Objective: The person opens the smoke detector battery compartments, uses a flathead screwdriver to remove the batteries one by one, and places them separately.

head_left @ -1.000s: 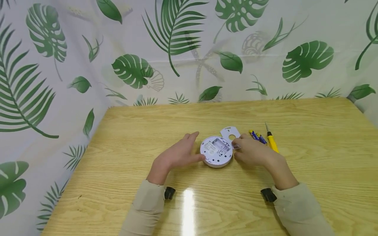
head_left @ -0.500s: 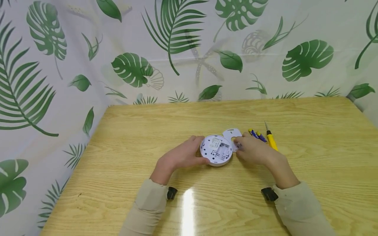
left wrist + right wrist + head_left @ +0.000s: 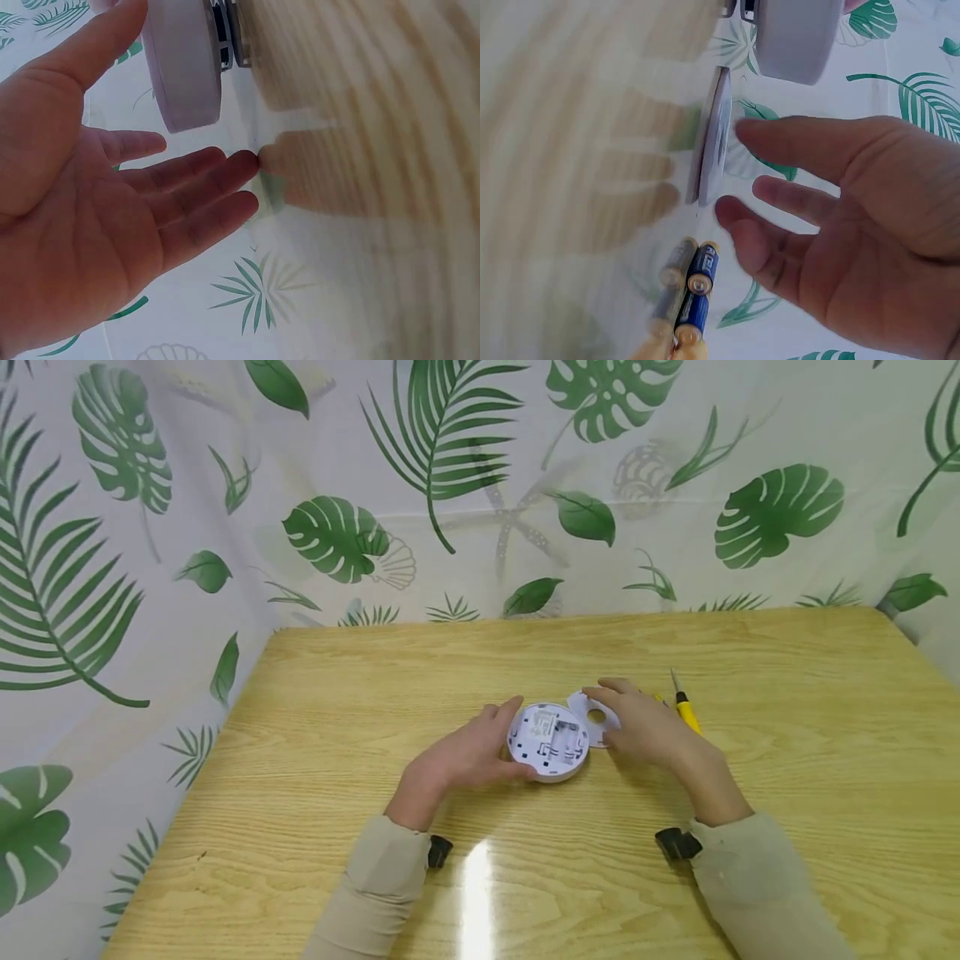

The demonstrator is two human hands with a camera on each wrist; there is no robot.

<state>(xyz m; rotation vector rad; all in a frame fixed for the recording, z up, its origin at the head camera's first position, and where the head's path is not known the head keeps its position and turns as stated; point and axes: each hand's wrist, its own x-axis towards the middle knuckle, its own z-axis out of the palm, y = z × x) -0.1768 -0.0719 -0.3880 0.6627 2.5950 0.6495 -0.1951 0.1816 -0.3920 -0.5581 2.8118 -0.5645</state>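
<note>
A round white smoke detector [image 3: 549, 742] lies on the table with its open battery compartment facing up. My left hand [image 3: 468, 752] holds its left rim, thumb at the near edge and fingers at the far edge. In the left wrist view the thumb meets the detector [image 3: 184, 67], and the other fingers are fairly straight. Right of it, touching or just under its edge, lies a flat white mounting plate [image 3: 606, 732] with a round hole. Over the plate my right hand [image 3: 648, 727] hovers with loose fingers; the right wrist view shows a gap between them and the plate [image 3: 714, 142].
Blue and gold batteries [image 3: 697, 289] lie beyond the plate, mostly behind the right hand in the head view. A yellow-handled screwdriver [image 3: 686, 708] lies to their right. Leaf-print cloth [image 3: 450, 485] hangs along the back and left of the wooden table [image 3: 360, 693].
My left hand has closed in on the smoke detector, which has turned so its compartment sits farther right. The right hand has let go of the mounting plate, which has shifted slightly right.
</note>
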